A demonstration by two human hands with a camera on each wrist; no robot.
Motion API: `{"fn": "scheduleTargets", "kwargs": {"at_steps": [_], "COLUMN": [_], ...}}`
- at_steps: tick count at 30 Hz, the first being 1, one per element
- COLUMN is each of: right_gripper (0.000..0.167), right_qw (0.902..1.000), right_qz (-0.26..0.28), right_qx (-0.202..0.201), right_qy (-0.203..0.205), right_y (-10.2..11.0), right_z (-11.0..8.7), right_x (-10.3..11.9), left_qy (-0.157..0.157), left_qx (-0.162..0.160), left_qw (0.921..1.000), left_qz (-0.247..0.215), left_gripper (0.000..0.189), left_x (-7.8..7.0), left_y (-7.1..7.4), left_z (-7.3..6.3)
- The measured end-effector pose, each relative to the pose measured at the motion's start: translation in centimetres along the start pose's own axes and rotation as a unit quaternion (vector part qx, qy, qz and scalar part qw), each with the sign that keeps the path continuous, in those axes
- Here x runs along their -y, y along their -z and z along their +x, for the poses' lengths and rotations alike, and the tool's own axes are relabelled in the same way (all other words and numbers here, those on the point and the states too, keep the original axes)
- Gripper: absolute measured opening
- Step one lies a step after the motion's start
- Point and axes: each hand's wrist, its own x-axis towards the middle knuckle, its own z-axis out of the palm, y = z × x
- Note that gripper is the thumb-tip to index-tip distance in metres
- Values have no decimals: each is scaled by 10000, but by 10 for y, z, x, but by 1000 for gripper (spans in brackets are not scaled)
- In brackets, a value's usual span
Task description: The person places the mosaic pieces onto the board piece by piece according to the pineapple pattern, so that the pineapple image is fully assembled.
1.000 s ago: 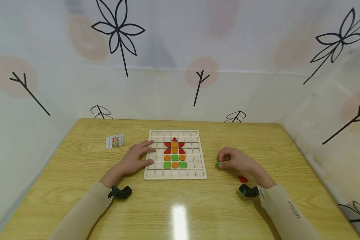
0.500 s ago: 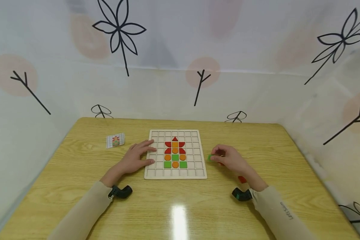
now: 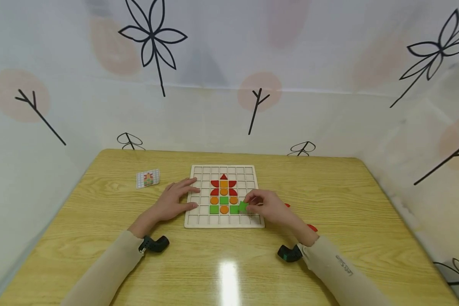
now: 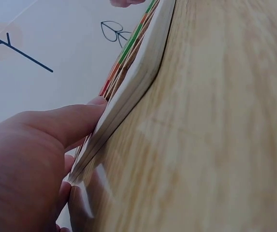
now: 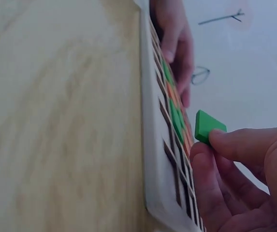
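Observation:
A pale wooden grid board (image 3: 199, 220) lies mid-table, with red, orange and green tiles set in its cells. My right hand (image 3: 269, 207) pinches a green square tile (image 5: 207, 126) between thumb and fingers, over the board's right part, close beside a green tile in the lower row. On the opposite side my left hand (image 3: 173, 199) rests with spread, fairly straight fingers on the board's left edge. In the left wrist view its thumb (image 4: 82, 121) lies along the board's rim.
A small printed card (image 3: 148, 179) with a coloured grid pattern lies left of the board. Red pieces lie to the right, one near the right wrist (image 3: 312, 228) and another partly hidden behind the right hand. A patterned cloth (image 3: 199, 119) stands behind the table.
My right hand has moved left from the table onto the board's right side, carrying the green tile. The red piece it overlapped now shows on the table. My left hand stays in place.

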Motion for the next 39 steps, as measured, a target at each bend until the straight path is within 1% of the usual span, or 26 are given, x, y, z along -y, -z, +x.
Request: {"fn": "scheduleTargets", "kwargs": {"at_steps": [5, 11, 17, 22, 32, 36, 39], "right_gripper": [10, 10, 10, 12, 10, 12, 13], "right_qw": [9995, 9978, 9971, 9958, 9944, 9953, 9963], "right_qz": [-102, -48, -179, -404, -511, -469, -449], "right_qx": [174, 340, 460, 484, 407, 348, 234], "right_qy": [227, 572, 582, 668, 831, 770, 696], "right_y": [-19, -31, -38, -41, -42, -39, -33], "right_z": [7, 10, 12, 13, 13, 12, 11], "right_x": [7, 15, 19, 20, 23, 20, 17], "left_qy": [12, 32, 37, 27, 57, 52, 37], "left_qx": [-10, -10, 15, 9, 31, 21, 11], "left_qw": [10000, 10000, 10000, 10000, 10000, 10000, 10000], "left_qz": [37, 77, 69, 78, 7, -9, -16], "left_gripper": [45, 44, 44, 44, 44, 44, 44], "left_x": [-1, -1, -1, -1, -1, -1, -1], "left_y": [0, 0, 1, 2, 1, 1, 1], "left_z": [1, 2, 3, 3, 2, 1, 0]}}
